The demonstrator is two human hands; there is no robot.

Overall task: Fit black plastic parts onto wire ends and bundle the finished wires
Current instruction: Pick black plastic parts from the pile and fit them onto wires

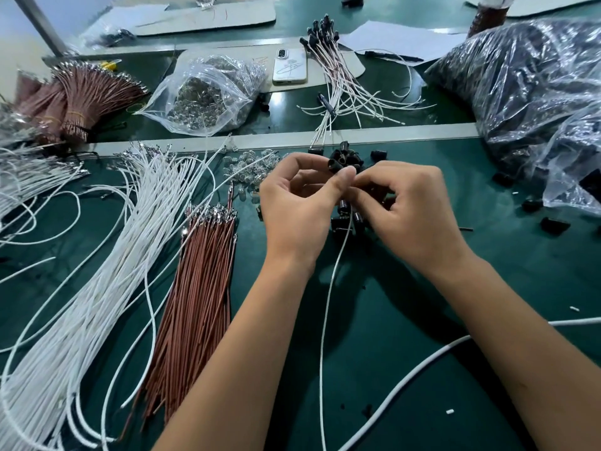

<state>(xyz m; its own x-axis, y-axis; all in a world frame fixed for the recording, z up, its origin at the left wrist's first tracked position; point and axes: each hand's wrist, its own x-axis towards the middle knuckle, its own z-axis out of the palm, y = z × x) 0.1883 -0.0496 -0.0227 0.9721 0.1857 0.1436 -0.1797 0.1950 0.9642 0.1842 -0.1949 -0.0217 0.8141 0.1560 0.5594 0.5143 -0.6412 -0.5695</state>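
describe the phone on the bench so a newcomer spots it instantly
Start at the clear bag of glassy parts at the back of the green mat. Just right of it lies the phone, on pale card. It is the only flat white slab, camera end away.

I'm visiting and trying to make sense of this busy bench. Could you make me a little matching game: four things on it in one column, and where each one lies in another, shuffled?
Things:
1. brown wires
2. phone
3. clear bag of glass bulbs
4. loose black plastic parts

Places:
A. far side of the bench, flat on a pale card
B. just beyond the fingertips of both hands
C. left of the left forearm, beside the white wires
D. left of the phone, behind the white wires

Pairs: 1-C, 2-A, 3-D, 4-B
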